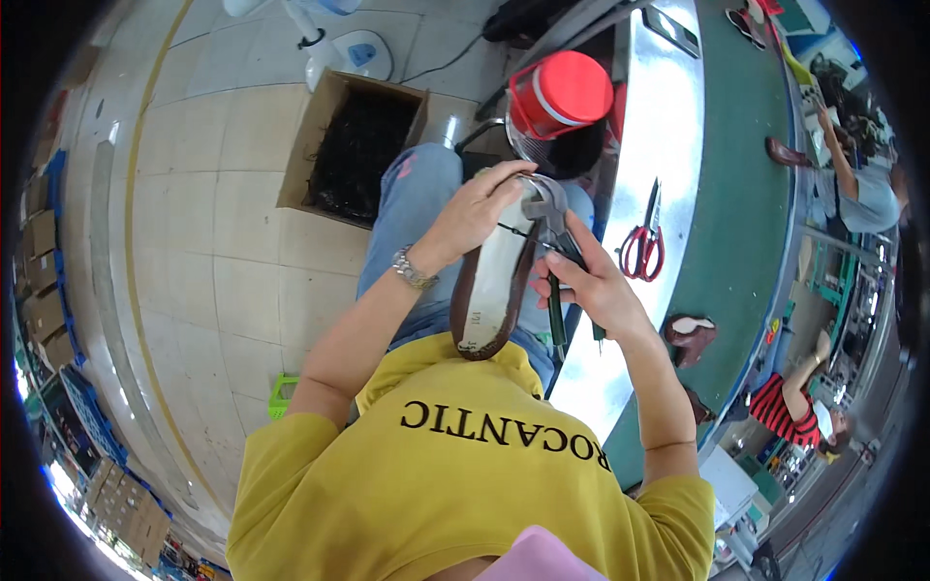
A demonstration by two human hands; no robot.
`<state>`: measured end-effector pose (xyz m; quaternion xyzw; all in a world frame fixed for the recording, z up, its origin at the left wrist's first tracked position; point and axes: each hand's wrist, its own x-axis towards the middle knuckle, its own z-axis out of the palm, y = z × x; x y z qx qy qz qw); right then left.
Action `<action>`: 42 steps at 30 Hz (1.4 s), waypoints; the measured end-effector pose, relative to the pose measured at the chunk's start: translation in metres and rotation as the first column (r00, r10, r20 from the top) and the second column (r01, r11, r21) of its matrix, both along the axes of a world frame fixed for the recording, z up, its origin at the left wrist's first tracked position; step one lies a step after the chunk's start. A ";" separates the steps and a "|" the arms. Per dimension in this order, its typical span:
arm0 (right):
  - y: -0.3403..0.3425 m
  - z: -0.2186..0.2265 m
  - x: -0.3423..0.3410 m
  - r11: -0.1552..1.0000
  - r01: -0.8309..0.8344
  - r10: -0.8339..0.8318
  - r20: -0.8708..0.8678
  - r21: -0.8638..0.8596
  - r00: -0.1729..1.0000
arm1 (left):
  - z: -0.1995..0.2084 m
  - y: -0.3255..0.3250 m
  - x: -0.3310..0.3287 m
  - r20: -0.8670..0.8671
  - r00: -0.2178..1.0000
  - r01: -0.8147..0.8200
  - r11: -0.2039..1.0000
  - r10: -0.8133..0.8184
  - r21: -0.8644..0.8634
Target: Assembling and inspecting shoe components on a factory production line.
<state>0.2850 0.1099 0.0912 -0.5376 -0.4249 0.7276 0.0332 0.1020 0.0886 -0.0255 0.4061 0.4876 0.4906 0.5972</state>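
Note:
A brown shoe upper (465,305) with a pale sole face turned up lies lengthwise over my lap. My left hand (477,211) grips its far end, fingers closed over the edge, and a watch is on that wrist. In my right hand (599,289) is a pair of pincers (570,246) with dark green handles. Their metal head meets the shoe's far right rim, close to my left fingertips. Whether the jaws bite on the edge is hard to make out. A thin dark strip crosses the sole face just below the pincers' head.
Red-handled scissors (642,254) lie on the metal ledge (668,116) at my right, with a phone (670,33) farther up. Beyond runs a green belt (722,223) carrying a brown shoe (690,337). A cardboard box (299,179) of black scraps and a red bucket (570,89) stand ahead. Two co-workers sit across.

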 end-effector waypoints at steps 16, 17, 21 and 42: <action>-0.015 -0.004 0.004 0.847 -0.335 0.250 0.246 0.414 0.936 | 0.018 0.001 -0.008 0.322 0.946 0.038 0.970 0.043 -0.242; -0.010 0.004 -0.001 0.835 -0.400 0.304 0.289 0.378 0.908 | 0.019 0.004 -0.013 0.368 0.922 0.011 0.941 0.122 -0.339; -0.002 0.002 0.007 0.864 -0.384 0.308 0.264 0.325 0.914 | 0.020 0.008 -0.005 0.264 0.955 -0.047 0.946 0.138 -0.322; 0.002 -0.023 -0.007 0.314 -0.713 0.200 0.691 0.627 0.695 | 0.013 0.002 -0.018 0.031 0.994 0.104 0.985 -0.100 -0.136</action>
